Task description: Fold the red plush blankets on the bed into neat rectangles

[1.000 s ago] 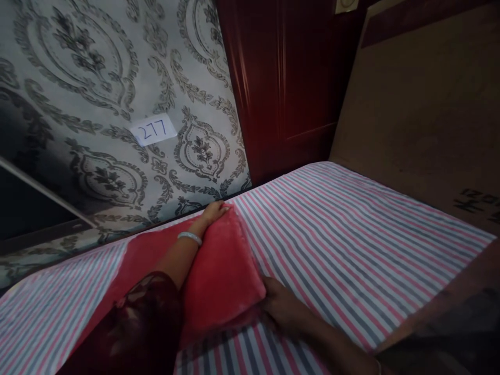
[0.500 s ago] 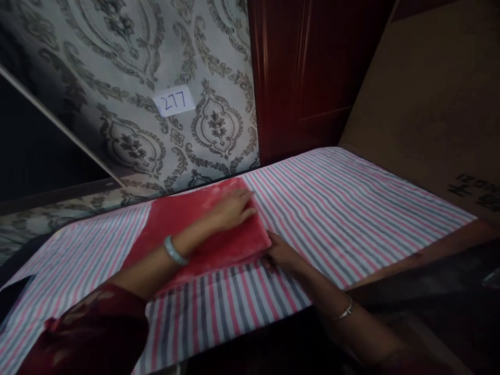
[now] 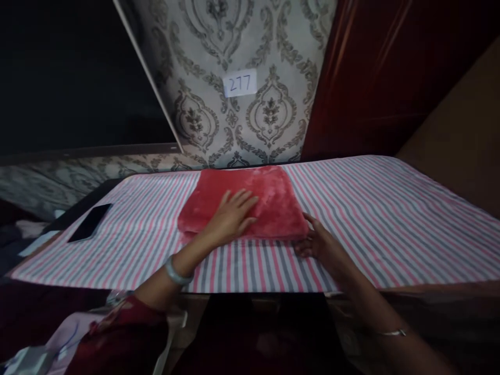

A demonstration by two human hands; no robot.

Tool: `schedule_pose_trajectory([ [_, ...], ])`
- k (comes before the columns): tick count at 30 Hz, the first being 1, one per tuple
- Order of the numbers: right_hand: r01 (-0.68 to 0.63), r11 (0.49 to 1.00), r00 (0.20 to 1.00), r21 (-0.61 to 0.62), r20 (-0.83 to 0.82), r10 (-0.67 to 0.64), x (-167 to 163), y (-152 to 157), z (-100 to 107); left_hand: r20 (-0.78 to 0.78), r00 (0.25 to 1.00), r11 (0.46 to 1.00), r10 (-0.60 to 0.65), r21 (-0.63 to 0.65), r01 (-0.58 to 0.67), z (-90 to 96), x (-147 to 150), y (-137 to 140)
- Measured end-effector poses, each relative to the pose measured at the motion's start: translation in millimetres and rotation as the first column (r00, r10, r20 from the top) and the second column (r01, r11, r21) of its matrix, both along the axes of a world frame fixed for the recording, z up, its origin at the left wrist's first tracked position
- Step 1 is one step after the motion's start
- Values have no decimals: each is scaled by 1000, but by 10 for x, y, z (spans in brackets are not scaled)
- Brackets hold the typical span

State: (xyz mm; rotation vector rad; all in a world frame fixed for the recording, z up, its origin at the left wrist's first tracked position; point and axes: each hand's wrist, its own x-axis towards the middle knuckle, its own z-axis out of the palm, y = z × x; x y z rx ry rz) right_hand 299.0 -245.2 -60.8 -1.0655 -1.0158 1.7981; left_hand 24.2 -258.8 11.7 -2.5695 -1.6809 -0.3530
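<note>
A folded red plush blanket [image 3: 269, 195] lies on the striped tablecloth [image 3: 363, 208], near the wall. My left hand [image 3: 230, 219], with a pale bangle at its wrist, rests flat on top of the blanket with fingers spread. At the blanket's near right corner, my right hand [image 3: 322, 247] has its fingers bent around the edge, the thumb side along the corner and the other fingers low by the cloth. Part of its grip is hidden by the corner.
A dark phone [image 3: 90, 223] lies on the cloth at left. A large black screen [image 3: 78, 78] stands behind it. On the patterned wall is a paper marked 277 [image 3: 240, 83]. A dark red panel [image 3: 375, 78] and a cardboard box [image 3: 461, 120] stand at right.
The view has swung left, bringing the phone into sight. My left hand has shifted from near the blanket's right edge toward its middle. The right hand stays at the corner.
</note>
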Motion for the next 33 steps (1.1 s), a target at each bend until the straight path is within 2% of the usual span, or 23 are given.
schedule_pose_trajectory([
  [1,6,1000,1000,13,30,-6,-1,-9,-6,6,994,993,110,32,-110,-17,-219,-117],
  [3,23,997,993,69,114,-30,-32,-14,-28,49,949,946,310,86,-314,-116,-640,-318],
  [4,32,994,987,105,155,-48,-55,-11,-41,81,921,915,382,105,-389,-194,-821,-396],
  [6,64,983,969,175,225,-103,-98,7,-67,151,888,884,434,118,-453,-387,-1089,-503],
  [10,85,972,941,219,302,-150,-116,53,-102,280,886,907,370,96,-409,-778,-1264,-561],
  [13,65,974,949,217,289,-127,-88,61,-118,327,873,901,363,114,-418,-935,-1258,-568],
  [16,74,962,955,264,260,-144,-74,30,-147,376,860,895,346,143,-423,-962,-1252,-641],
  [18,88,943,954,321,246,-173,-77,-5,-176,351,886,900,305,198,-388,-940,-1245,-722],
  [22,60,896,942,440,271,-196,-79,-62,-237,114,977,933,181,294,-207,-863,-1247,-822],
  [24,0,864,920,503,339,-197,-70,-68,-268,29,980,934,197,299,-196,-815,-1277,-807],
  [26,-82,785,865,614,435,-250,-61,-62,-306,-22,975,937,220,282,-205,-775,-1319,-768],
  [29,-259,609,711,749,575,-405,-71,-39,-372,-66,974,949,219,249,-196,-758,-1366,-717],
  [30,-318,574,642,754,617,-455,-84,-28,-390,-72,972,949,222,246,-198,-761,-1370,-706],
  [33,-428,542,450,723,691,-565,-129,15,-396,-52,967,939,249,259,-228,-748,-1357,-682],
])
